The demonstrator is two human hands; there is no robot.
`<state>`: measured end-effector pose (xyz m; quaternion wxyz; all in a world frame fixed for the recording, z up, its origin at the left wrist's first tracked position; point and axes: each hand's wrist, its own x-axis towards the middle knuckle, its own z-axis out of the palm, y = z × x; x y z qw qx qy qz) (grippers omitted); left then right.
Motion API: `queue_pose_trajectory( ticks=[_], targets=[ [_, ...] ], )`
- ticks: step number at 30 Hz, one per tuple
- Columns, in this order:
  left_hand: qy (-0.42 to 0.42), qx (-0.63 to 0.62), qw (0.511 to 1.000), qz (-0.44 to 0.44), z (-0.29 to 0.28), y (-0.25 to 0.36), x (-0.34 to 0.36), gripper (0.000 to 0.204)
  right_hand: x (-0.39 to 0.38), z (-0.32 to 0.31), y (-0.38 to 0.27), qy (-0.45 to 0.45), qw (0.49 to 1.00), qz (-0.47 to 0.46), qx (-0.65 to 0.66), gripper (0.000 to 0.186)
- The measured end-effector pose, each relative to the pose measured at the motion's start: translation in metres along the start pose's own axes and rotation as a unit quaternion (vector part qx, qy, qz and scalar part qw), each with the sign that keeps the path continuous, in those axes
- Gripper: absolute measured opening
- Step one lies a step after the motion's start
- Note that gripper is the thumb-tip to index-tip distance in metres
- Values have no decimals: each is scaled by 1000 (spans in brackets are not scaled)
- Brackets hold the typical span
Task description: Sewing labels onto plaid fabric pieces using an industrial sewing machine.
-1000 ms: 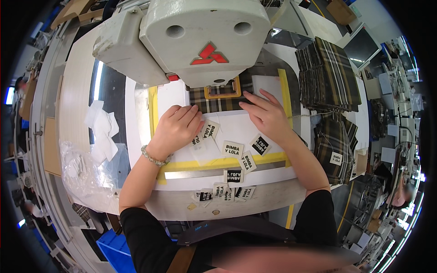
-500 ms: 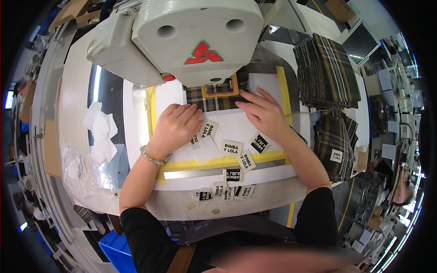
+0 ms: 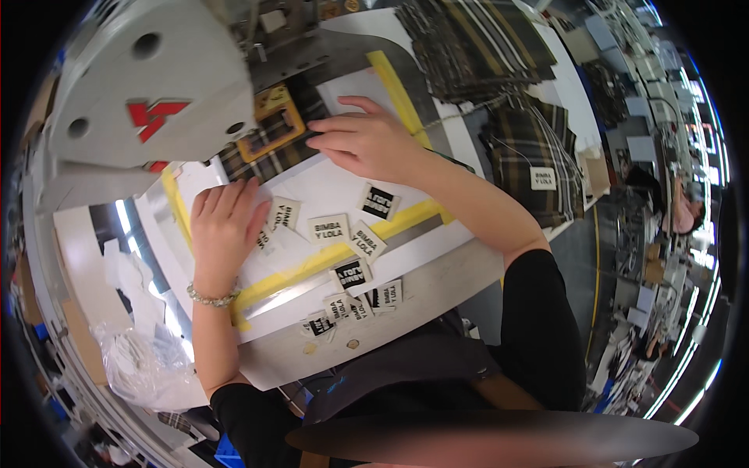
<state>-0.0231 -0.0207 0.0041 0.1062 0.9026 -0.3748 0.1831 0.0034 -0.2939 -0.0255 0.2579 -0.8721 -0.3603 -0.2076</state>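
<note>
A dark plaid fabric piece lies on the white work plate under the head of a sewing machine. A brass-coloured clamp frame rests on the fabric. My left hand is flat, fingers extended, with its tips at the fabric's near left edge. On the other side, my right hand has its fingers spread, their tips beside the clamp frame at the fabric's right end. Several small square labels, cream and black, lie scattered on the plate and bench edge near my hands.
Stacked plaid pieces stand at the far right, with more plaid fabric hanging nearer, a cream label on it. Yellow tape borders the plate. Clear plastic bags and white scraps lie at the left.
The view has swung, so the machine and bench now appear tilted and farther left. My hands remain by the plaid fabric and clamp frame, the left one with its thumb more apart.
</note>
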Motion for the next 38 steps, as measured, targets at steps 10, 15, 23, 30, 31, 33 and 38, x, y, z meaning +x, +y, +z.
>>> queue_pose_trajectory(
  ticks=[10, 15, 23, 30, 31, 33, 38],
  targets=[
    [12, 51, 998, 41, 16, -6, -5, 23, -2, 6, 14, 11, 999, -38, 16, 12],
    [16, 56, 998, 36, 19, -6, -5, 20, -5, 6, 16, 22, 999, -40, 27, 11],
    [12, 55, 998, 33, 14, -6, -3, 22, -1, 1, 9, -29, 999, -36, 2, 10],
    [-4, 39, 999, 26, 10, 0, 2, 29, -4, -3, 8, -31, 999, -13, 14, 11],
    [-4, 37, 999, 24, 9, 1, 2, 30, -5, -6, 8, -35, 999, -9, 5, 12],
    [-6, 38, 999, 17, 8, 2, 3, 30, -6, -10, 8, -37, 999, -15, -3, 12],
    [-9, 32, 999, 18, 6, 0, 0, 32, -5, -11, 7, -85, 996, 14, -18, 16]
  ],
)
